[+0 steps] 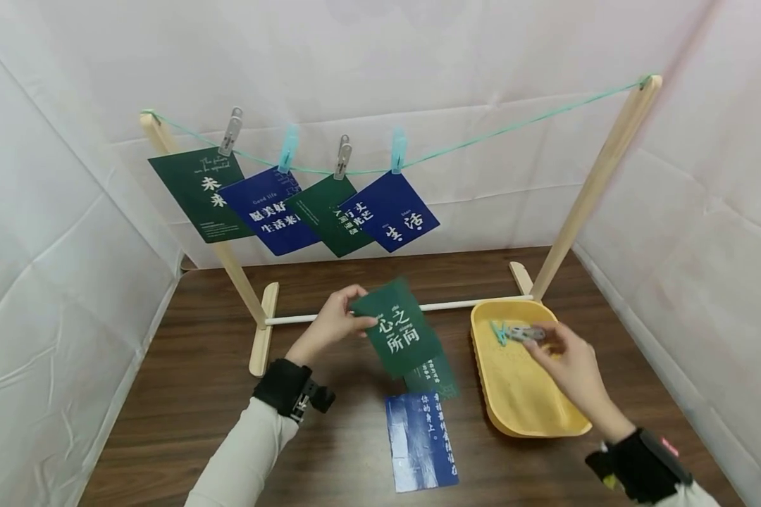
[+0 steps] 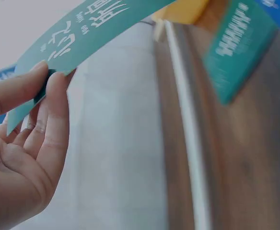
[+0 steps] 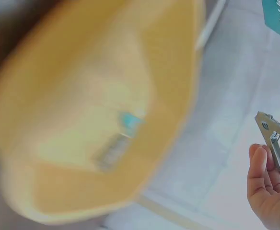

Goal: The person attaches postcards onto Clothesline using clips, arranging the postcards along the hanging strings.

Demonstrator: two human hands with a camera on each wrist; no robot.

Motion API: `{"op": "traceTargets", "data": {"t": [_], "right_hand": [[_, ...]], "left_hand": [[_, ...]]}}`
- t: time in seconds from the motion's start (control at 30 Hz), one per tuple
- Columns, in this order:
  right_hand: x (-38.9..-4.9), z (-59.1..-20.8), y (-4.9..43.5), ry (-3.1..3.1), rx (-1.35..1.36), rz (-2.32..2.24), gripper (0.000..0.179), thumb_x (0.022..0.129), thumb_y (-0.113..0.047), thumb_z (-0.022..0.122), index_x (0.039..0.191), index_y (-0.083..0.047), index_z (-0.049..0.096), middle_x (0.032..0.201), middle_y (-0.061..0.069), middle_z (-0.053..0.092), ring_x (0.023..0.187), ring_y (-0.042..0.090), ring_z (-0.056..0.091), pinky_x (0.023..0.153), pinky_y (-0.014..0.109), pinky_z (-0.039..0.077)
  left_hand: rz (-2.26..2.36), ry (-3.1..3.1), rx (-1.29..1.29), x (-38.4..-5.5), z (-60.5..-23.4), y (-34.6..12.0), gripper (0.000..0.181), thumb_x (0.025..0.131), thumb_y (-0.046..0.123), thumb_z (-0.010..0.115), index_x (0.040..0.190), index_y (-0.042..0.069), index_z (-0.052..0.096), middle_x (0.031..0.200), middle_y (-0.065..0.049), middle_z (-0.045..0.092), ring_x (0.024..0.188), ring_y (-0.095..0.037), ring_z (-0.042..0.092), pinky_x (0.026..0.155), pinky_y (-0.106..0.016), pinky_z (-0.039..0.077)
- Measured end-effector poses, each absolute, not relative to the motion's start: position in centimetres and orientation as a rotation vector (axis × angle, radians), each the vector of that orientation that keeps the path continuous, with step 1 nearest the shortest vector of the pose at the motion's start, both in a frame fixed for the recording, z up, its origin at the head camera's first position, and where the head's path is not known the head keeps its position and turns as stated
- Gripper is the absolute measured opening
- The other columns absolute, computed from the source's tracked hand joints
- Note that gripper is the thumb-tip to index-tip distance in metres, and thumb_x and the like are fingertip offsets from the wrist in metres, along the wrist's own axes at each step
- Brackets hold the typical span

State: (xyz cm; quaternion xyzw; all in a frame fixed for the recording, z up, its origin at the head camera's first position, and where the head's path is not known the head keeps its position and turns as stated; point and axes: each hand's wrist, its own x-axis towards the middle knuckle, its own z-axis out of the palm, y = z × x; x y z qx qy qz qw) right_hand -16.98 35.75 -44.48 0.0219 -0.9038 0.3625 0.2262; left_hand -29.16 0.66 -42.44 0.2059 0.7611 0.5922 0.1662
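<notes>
My left hand [image 1: 335, 322] pinches a green card [image 1: 401, 331] by its left edge, thumb on the printed face, above the table. Over the yellow basket [image 1: 520, 415], my right hand [image 1: 571, 362] holds a grey clothespin [image 3: 273, 139] between thumb and fingers. Inside the basket lie a teal clothespin [image 1: 499, 334] and a grey one [image 3: 112, 152], blurred in the right wrist view. Partly covered by the held card, a second green card [image 1: 437, 380] lies on the table. Nearer the front is a blue card [image 1: 422, 443].
A green string [image 1: 514, 129] runs between two wooden posts [image 1: 599, 183]. Clothespins hold green and blue cards [image 1: 406, 215] on its left and middle stretch. A white rod [image 1: 459, 305] joins the stand's feet low down. White cloth walls [image 1: 469, 63] enclose the table [image 1: 184, 394].
</notes>
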Motion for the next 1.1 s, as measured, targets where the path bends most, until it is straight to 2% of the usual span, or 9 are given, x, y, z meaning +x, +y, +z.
{"op": "traceTargets", "data": {"t": [0.13,0.23,0.33,0.43,0.57,0.67,0.8,0.97,1.1], "right_hand": [[-20.1,-41.4,35.9,-2.464,0.102,1.074,0.033,0.082,-0.004,0.071,0.11,0.006,0.058,0.091,0.024,0.068,0.069,-0.016,0.05,0.059,0.005,0.044],[-22.3,-39.3,35.7,-2.445,0.111,1.155,0.033,0.085,-0.007,0.069,0.112,0.007,0.056,0.1,0.026,0.067,0.075,-0.018,0.051,0.067,0.002,0.045],[-24.1,-36.7,35.4,-2.432,0.141,1.179,0.034,0.086,-0.01,0.068,0.113,0.007,0.056,0.103,0.026,0.065,0.077,-0.016,0.053,0.07,0.003,0.045],[-25.6,-33.9,35.3,-2.403,0.173,1.17,0.034,0.086,-0.01,0.068,0.115,0.005,0.058,0.097,0.011,0.069,0.076,-0.015,0.055,0.069,0.004,0.046],[-27.5,-30.2,35.2,-2.305,0.242,1.155,0.034,0.085,-0.006,0.068,0.115,0.007,0.06,0.085,-0.021,0.061,0.075,-0.014,0.055,0.069,0.003,0.046],[-28.8,-27.6,34.9,-2.254,0.284,1.116,0.034,0.088,-0.009,0.066,0.119,0.004,0.06,0.083,-0.029,0.053,0.077,-0.013,0.054,0.071,0.002,0.044],[-30.3,-24.8,34.0,-2.244,0.325,1.054,0.036,0.091,-0.015,0.062,0.125,-0.001,0.059,0.087,-0.024,0.053,0.082,-0.013,0.053,0.074,0.004,0.043],[-31.7,-22.3,32.0,-2.268,0.349,1.003,0.037,0.091,-0.013,0.063,0.125,-0.001,0.058,0.097,0.002,0.062,0.082,-0.013,0.052,0.078,0.007,0.046],[-32.3,-20.9,30.8,-2.331,0.394,0.909,0.036,0.091,-0.015,0.063,0.124,-0.002,0.059,0.109,0.013,0.067,0.092,0.002,0.061,0.086,0.015,0.049]], "left_hand": [[1.755,2.221,0.611,-29.8,-39.6,2.1,0.021,0.086,-0.004,0.063,0.105,-0.006,0.053,0.094,-0.027,0.065,0.069,-0.012,0.066,0.067,-0.036,0.058],[1.793,2.267,0.618,-30.5,-37.8,2.8,0.021,0.087,-0.003,0.063,0.107,-0.005,0.054,0.097,-0.028,0.066,0.073,-0.014,0.068,0.069,-0.037,0.058],[1.803,2.313,0.606,-31.1,-36.3,3.7,0.024,0.087,0.0,0.064,0.109,-0.003,0.056,0.094,-0.027,0.067,0.072,-0.013,0.067,0.066,-0.029,0.057],[1.825,2.338,0.595,-31.4,-35.0,4.7,0.027,0.088,0.003,0.064,0.113,-0.001,0.056,0.092,-0.024,0.067,0.073,-0.014,0.067,0.066,-0.026,0.057],[1.866,2.364,0.599,-31.8,-33.9,6.0,0.028,0.088,0.005,0.064,0.115,-0.001,0.056,0.093,-0.024,0.067,0.077,-0.02,0.068,0.072,-0.035,0.058],[1.923,2.356,0.584,-32.0,-33.4,7.2,0.028,0.088,0.004,0.064,0.114,-0.001,0.056,0.098,-0.026,0.066,0.08,-0.024,0.069,0.075,-0.04,0.058],[2.028,2.323,0.559,-32.3,-32.9,9.1,0.025,0.088,0.004,0.065,0.111,-0.002,0.057,0.099,-0.027,0.067,0.082,-0.027,0.068,0.072,-0.036,0.058],[2.136,2.32,0.533,-32.7,-32.7,11.2,0.022,0.087,0.004,0.066,0.106,-0.003,0.058,0.093,-0.028,0.067,0.083,-0.033,0.068,0.068,-0.03,0.058],[2.192,2.327,0.49,-33.1,-32.4,12.1,0.023,0.087,0.005,0.066,0.107,-0.004,0.058,0.093,-0.028,0.066,0.085,-0.036,0.068,0.07,-0.033,0.059]]}}
